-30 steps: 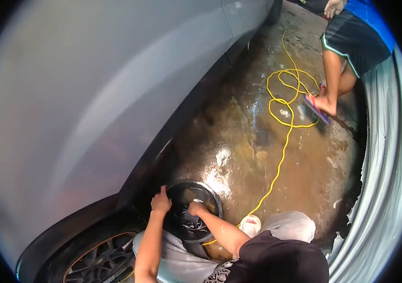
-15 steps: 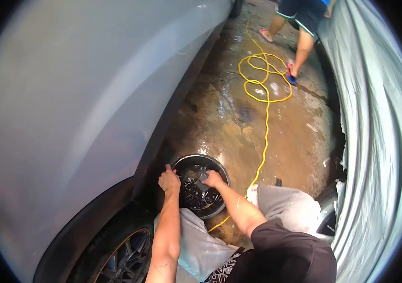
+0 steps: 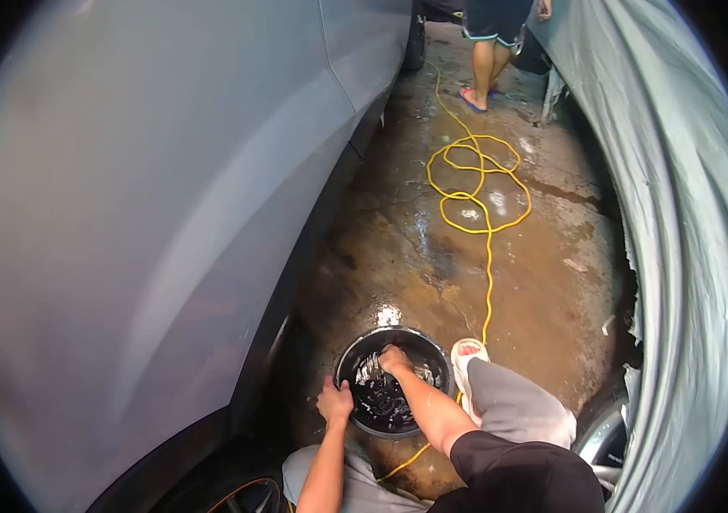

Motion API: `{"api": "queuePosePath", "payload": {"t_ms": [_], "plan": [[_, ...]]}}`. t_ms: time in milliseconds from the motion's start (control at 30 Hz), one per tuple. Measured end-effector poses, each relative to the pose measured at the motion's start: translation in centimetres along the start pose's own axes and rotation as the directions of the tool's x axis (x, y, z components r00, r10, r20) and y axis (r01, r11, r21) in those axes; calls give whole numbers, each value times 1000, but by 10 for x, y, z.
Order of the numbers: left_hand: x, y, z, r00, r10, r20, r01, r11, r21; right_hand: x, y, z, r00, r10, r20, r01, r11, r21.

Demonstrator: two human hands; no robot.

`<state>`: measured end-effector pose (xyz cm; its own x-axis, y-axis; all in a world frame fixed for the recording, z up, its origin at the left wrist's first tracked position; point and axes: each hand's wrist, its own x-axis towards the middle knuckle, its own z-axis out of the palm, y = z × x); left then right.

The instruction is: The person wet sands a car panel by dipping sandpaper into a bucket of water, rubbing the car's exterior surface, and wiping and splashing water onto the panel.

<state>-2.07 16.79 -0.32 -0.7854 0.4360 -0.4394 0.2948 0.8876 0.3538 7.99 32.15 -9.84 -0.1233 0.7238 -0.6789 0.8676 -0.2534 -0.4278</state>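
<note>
A round black bucket with dark, rippling water in it stands on the wet floor between my legs. My left hand is at the left side of the bucket, its fingers closed at the rim. Inside the bucket, my right hand reaches down to the water near the far wall. Its fingers are curled, and whatever they hold is hidden by the hand and the water.
A grey car body runs along the left, with a wheel below. A yellow hose lies looped on the wet concrete. A pale green cover hangs at right. Another person's legs are farther off.
My right hand has moved toward the bucket's far wall; the dark grey flat piece it held no longer shows. My view has tilted up. The other person has walked farther away.
</note>
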Motion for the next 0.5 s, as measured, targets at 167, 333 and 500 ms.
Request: {"api": "queuePosePath", "payload": {"t_ms": [167,333,500], "plan": [[0,29,-8,998,58,-1,-58,997,-44,98,60,63,962,-24,-273,118,936,333],[19,65,-31,951,289,110,-296,954,49,77,13,78,973,230,-22,-39,257,966],[-3,180,-184,561,818,125,-827,557,68,-102,-117,-70,990,-141,-2,-25,-193,981]]}}
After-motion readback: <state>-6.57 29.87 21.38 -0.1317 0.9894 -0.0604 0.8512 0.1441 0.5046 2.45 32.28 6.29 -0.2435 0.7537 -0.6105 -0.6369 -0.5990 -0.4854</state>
